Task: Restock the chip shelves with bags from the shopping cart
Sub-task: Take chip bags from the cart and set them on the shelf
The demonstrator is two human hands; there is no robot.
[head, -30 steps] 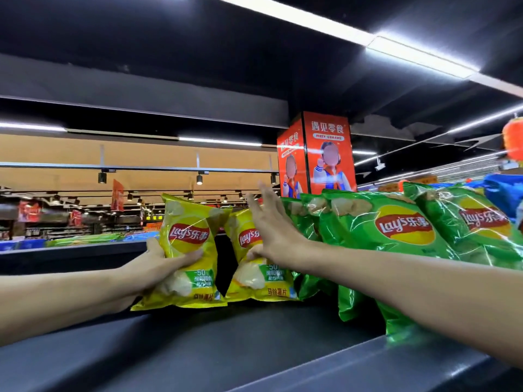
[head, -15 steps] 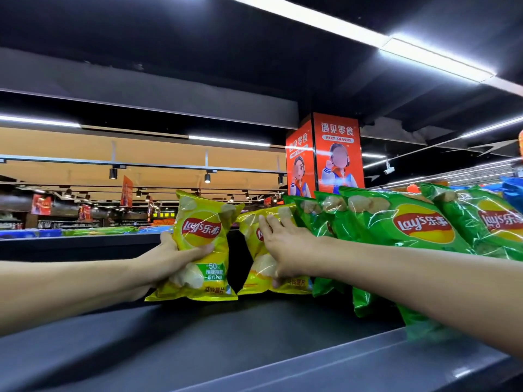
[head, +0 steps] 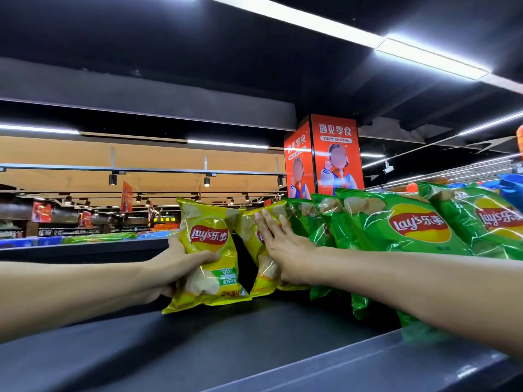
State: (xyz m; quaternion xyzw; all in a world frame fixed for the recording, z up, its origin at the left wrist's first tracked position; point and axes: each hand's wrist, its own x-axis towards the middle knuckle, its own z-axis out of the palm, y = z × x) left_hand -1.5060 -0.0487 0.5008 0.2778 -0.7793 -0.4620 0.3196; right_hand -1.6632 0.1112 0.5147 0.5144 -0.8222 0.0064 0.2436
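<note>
Gripping yellow bag, left hand; right hand pressing.

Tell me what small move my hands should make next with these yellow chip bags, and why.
Probably slide the left yellow bag, gripped by your left hand, rightward against the second yellow bag. A dark gap separates them, while your right hand presses that bag flat against the green bags.

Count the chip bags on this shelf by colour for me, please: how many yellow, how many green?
Yellow bags: 2, one gripped by the left hand, one pressed by the right hand.
Green bags, fronts visible: 4; any behind are hidden.
Total: 6 on the shelf.
</note>
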